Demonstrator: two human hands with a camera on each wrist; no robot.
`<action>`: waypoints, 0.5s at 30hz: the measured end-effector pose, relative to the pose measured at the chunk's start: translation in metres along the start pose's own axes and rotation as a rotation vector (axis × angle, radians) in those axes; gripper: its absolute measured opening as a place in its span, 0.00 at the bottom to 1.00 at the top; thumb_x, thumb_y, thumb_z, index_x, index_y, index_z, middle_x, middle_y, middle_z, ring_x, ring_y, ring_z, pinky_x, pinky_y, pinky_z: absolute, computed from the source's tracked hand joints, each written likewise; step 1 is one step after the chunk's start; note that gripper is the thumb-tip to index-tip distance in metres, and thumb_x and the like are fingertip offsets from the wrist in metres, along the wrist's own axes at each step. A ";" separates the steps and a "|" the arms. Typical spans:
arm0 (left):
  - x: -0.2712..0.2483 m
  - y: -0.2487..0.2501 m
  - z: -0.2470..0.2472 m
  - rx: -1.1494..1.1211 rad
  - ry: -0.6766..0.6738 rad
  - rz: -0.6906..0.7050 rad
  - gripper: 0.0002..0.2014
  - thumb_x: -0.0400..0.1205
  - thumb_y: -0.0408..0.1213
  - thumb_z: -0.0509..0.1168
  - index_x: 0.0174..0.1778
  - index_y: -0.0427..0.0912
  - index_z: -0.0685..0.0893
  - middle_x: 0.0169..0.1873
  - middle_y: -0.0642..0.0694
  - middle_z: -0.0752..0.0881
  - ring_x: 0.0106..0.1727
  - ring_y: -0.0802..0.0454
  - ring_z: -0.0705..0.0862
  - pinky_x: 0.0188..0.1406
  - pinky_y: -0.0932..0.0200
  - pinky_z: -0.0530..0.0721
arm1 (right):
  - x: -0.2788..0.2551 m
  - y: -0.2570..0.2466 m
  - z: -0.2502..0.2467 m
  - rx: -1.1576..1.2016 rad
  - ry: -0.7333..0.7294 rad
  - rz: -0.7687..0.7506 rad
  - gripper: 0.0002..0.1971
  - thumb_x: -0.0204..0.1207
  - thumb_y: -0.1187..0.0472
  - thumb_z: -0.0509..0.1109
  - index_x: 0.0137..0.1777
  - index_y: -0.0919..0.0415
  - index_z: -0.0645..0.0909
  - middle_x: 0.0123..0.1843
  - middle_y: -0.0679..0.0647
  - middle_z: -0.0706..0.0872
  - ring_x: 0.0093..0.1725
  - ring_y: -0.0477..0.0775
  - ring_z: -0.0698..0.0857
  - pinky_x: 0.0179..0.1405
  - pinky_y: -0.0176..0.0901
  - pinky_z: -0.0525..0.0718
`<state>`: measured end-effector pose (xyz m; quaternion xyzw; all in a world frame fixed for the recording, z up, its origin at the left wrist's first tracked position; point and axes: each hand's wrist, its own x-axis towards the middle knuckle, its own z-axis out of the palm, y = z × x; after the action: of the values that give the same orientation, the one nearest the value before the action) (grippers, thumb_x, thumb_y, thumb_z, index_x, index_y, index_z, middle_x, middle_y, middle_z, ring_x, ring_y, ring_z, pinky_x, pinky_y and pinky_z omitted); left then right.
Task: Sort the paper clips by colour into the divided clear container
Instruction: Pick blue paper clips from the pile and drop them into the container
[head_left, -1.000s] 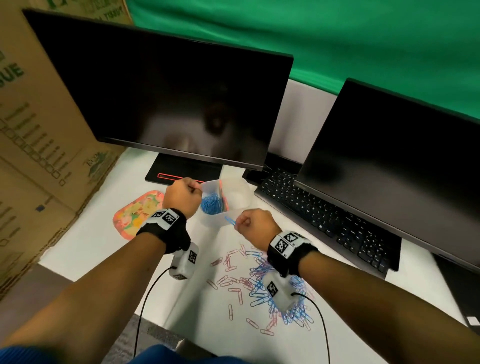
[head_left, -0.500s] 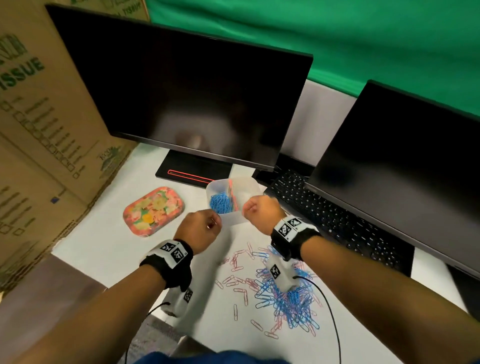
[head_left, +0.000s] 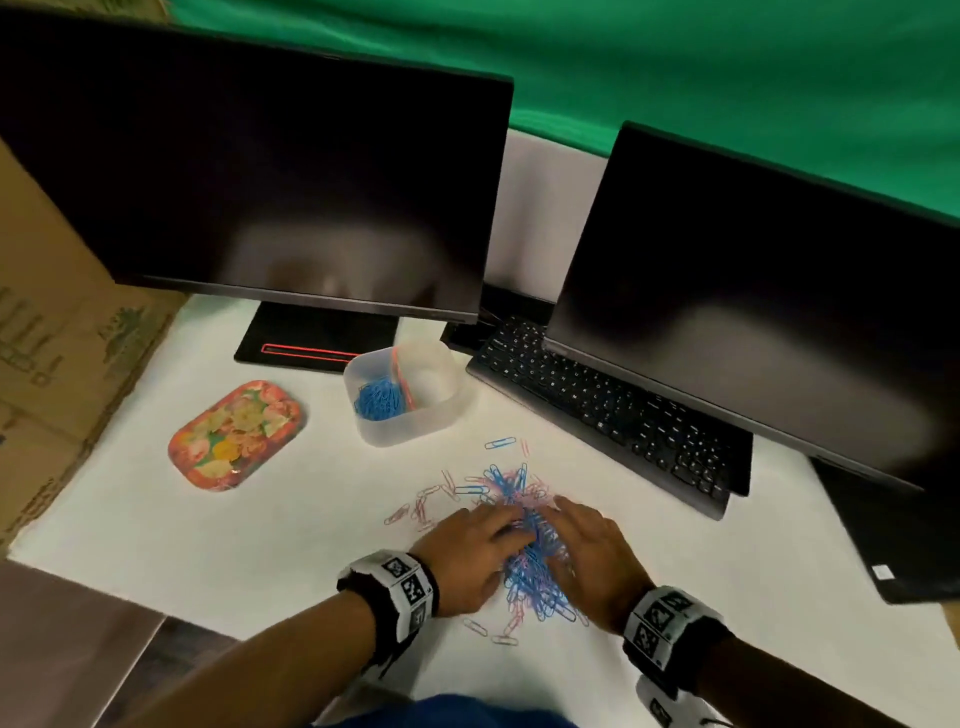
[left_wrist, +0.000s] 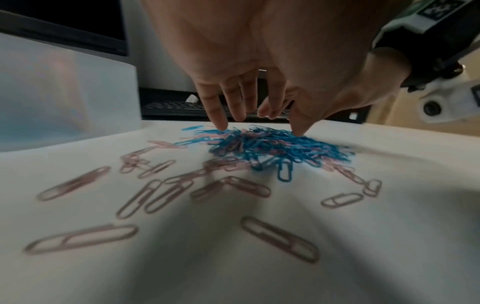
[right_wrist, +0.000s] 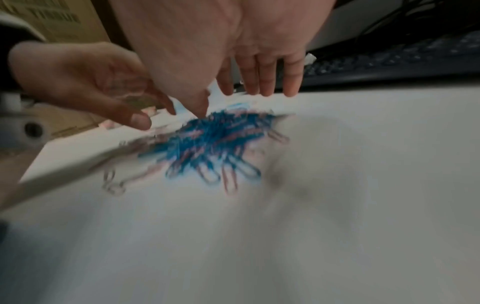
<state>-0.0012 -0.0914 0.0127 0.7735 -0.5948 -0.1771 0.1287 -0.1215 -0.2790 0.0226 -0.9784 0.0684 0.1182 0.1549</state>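
Note:
The divided clear container (head_left: 439, 410) stands on the white table in front of the left monitor, with blue clips (head_left: 379, 400) in its left compartment beside a pink divider. A mixed pile of blue and pink paper clips (head_left: 527, 545) lies nearer me, and loose pink clips (left_wrist: 155, 193) are scattered to its left. My left hand (head_left: 478, 540) and right hand (head_left: 582, 535) flank the pile, palms down with fingers extended. A left fingertip (left_wrist: 221, 125) touches the pile's far edge, and the right thumb (right_wrist: 201, 109) touches its top. Neither hand holds a clip.
A floral oval tray (head_left: 236, 434) lies left of the container. A black keyboard (head_left: 608, 410) runs along the right under a second monitor (head_left: 753, 291). The left monitor (head_left: 249, 171) and its stand are behind the container. A cardboard box (head_left: 62, 338) walls the left side.
Both hands have come back from the container to the pile. The right hand held a blue clip by the container a second ago and now holds nothing.

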 end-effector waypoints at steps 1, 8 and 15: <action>0.002 0.002 0.006 0.059 -0.045 0.027 0.34 0.76 0.40 0.64 0.80 0.47 0.63 0.79 0.39 0.65 0.77 0.37 0.69 0.74 0.42 0.72 | -0.009 0.003 0.008 -0.040 -0.014 -0.020 0.31 0.78 0.44 0.56 0.81 0.53 0.63 0.81 0.54 0.68 0.79 0.58 0.69 0.74 0.56 0.72; -0.008 -0.020 0.013 0.167 -0.332 0.007 0.37 0.83 0.53 0.58 0.79 0.71 0.39 0.83 0.45 0.32 0.82 0.37 0.30 0.79 0.33 0.38 | -0.027 0.023 0.028 -0.227 -0.164 -0.034 0.37 0.77 0.26 0.47 0.83 0.41 0.54 0.84 0.59 0.60 0.81 0.67 0.62 0.71 0.65 0.52; -0.025 -0.041 -0.003 0.215 -0.243 -0.050 0.35 0.82 0.57 0.53 0.81 0.70 0.40 0.84 0.46 0.38 0.81 0.35 0.32 0.78 0.34 0.36 | -0.023 0.031 0.015 -0.226 -0.195 0.044 0.38 0.75 0.24 0.48 0.83 0.37 0.52 0.84 0.61 0.57 0.80 0.73 0.61 0.73 0.66 0.43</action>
<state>0.0299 -0.0567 0.0017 0.7702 -0.6021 -0.2080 -0.0324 -0.1522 -0.3014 0.0060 -0.9718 0.0607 0.2229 0.0472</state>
